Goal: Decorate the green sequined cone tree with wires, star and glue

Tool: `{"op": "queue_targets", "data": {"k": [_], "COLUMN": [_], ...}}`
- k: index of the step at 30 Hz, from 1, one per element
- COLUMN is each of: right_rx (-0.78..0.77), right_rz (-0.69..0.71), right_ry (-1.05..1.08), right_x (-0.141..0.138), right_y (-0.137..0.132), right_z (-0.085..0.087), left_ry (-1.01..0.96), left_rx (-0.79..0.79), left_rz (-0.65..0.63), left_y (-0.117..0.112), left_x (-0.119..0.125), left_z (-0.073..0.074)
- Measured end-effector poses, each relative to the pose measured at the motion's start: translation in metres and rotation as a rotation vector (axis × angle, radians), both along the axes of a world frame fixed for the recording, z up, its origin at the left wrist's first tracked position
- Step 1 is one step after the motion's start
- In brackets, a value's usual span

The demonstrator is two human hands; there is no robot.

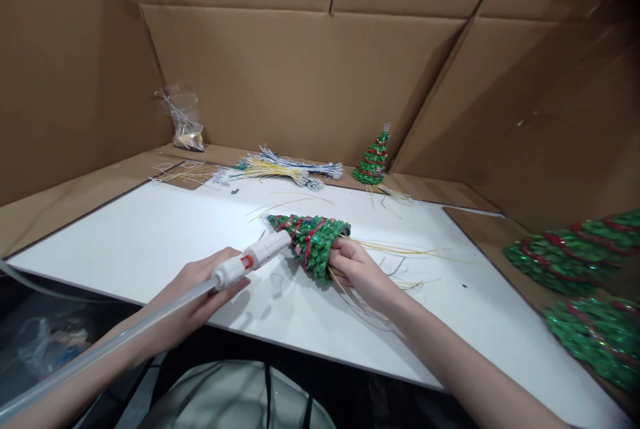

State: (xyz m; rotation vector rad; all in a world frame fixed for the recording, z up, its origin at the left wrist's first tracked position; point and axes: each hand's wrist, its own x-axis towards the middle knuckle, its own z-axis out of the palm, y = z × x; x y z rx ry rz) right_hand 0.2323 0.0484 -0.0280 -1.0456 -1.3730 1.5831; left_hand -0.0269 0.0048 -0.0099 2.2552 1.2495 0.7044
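Over the white board the tree lies sideways, right hand pinching its rim, left hand wrapped round a glue gun aimed at its side; gluing looks in hand, the next move calling for a steady rim and wires held clear.

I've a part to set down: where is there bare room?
Bare: the white board left of the left hand; also, but for a dark speck, between the right forearm and the trees at right. Crowded: the back edge, with wire bundles, and around the right hand, with loose wires.
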Motion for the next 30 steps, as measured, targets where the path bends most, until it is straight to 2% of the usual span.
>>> {"op": "queue_targets", "data": {"k": [30], "right_rx": [-0.011], "right_rz": [-0.013], "right_ry": [0.017], "right_x": [-0.002], "right_y": [-0.0008], "right_z": [0.0016], "left_ry": [-0.068], "left_rx": [0.032], "left_rz": [-0.019], "left_y": [0.004], "left_x": [0.0017], "left_z": [-0.0066]}}
